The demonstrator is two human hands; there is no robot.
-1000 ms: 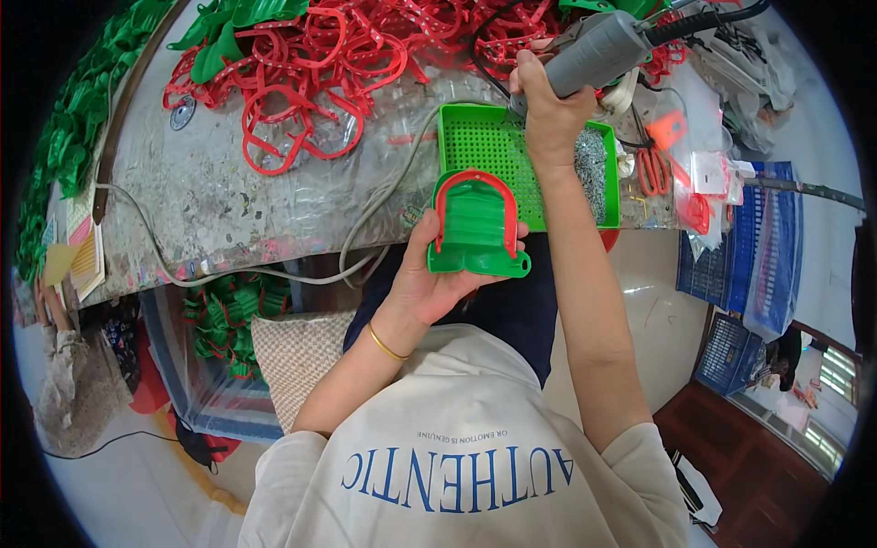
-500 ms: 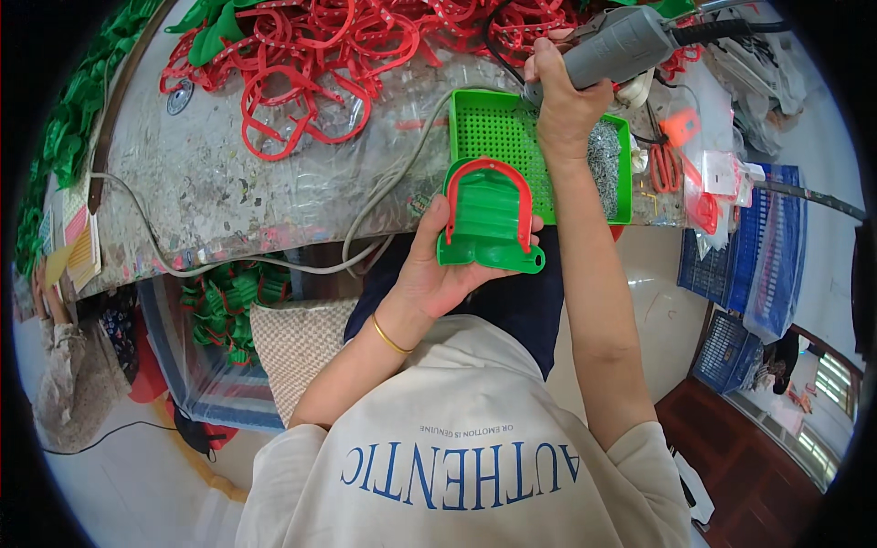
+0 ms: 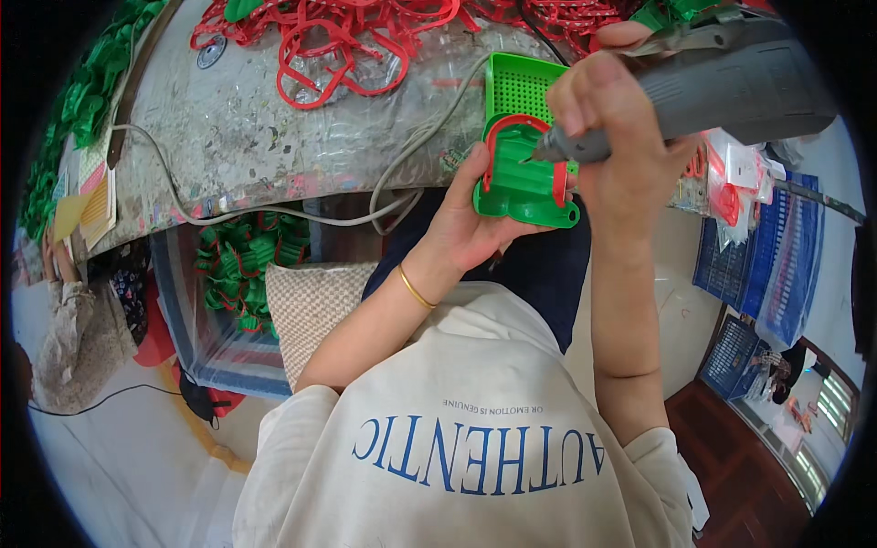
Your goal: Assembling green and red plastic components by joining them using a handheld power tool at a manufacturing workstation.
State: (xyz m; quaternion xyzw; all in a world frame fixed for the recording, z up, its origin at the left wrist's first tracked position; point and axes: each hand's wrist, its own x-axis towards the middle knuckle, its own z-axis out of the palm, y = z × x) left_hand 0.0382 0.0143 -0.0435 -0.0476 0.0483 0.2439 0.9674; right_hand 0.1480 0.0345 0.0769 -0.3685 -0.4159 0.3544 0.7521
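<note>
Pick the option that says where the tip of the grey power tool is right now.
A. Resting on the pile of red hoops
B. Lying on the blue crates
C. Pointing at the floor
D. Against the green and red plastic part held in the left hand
D: the right hand holds the grey power tool with its tip against the green and red plastic part, which the left hand holds.

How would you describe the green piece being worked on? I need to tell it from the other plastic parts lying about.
Start at the grey, paint-flecked workbench across the top. At its near edge, the left hand holds up a small green plastic part with a red arched band fitted over it. Unlike the loose red loops on the bench, the grey power tool in the right hand points at it.
</note>
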